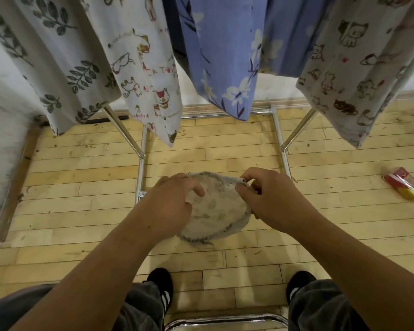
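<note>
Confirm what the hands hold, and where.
Both hold a pale cloth: left hand at its upper-left edge, right hand pinching its rolled top edge.

Pale wooden plank floor (81, 177), chrome drying rack (141, 149), hanging printed cloths (139, 68), white wall (0, 96)

A: Any lettering readable?
B: Only on the cat-print cloth (148, 75): faint red capitals, roughly "LA T O", plus smaller scribbles too blurred to make out.
A: On the red and yellow packet (406, 187) on the floor (81, 177)?
B: Nothing legible.
A: And the round cloth (215, 211)?
B: Grey smudged print, no letters.
</note>
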The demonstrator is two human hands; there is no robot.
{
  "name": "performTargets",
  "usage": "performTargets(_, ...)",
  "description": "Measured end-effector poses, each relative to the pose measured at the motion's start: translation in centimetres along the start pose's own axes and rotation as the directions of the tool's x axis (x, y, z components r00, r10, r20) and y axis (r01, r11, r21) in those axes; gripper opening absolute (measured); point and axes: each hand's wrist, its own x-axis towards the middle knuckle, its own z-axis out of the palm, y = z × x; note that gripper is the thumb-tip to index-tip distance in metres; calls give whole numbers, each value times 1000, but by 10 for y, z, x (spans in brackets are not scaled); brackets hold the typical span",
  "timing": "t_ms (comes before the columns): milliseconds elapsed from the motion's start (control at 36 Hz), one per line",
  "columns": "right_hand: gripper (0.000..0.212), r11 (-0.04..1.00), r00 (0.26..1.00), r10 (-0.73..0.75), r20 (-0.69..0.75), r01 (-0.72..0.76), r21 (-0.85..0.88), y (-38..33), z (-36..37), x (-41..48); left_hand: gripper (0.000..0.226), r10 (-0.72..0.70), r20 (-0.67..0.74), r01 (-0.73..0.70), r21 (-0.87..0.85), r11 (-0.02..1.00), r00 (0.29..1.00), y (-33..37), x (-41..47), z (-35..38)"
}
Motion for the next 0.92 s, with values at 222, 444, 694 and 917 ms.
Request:
performTargets(222,12,999,1000,-20,-16,19,-25,-7,10,7,33,-60,60,63,-56,996,996,11,-14,-37)
performTargets(444,14,998,1000,18,-17,-19,-54,-12,22,13,31,-63,148,56,56,997,987,5,-11,-66)
performTargets(694,14,997,998,59,-11,-60,-50,-17,31,18,27,-56,373,14,113,994,926,-33,20,-65)
performTargets(917,6,998,998,62,13,-62,-28,-32,50,12,29,-53,353,31,67,997,934,-115,61,-31)
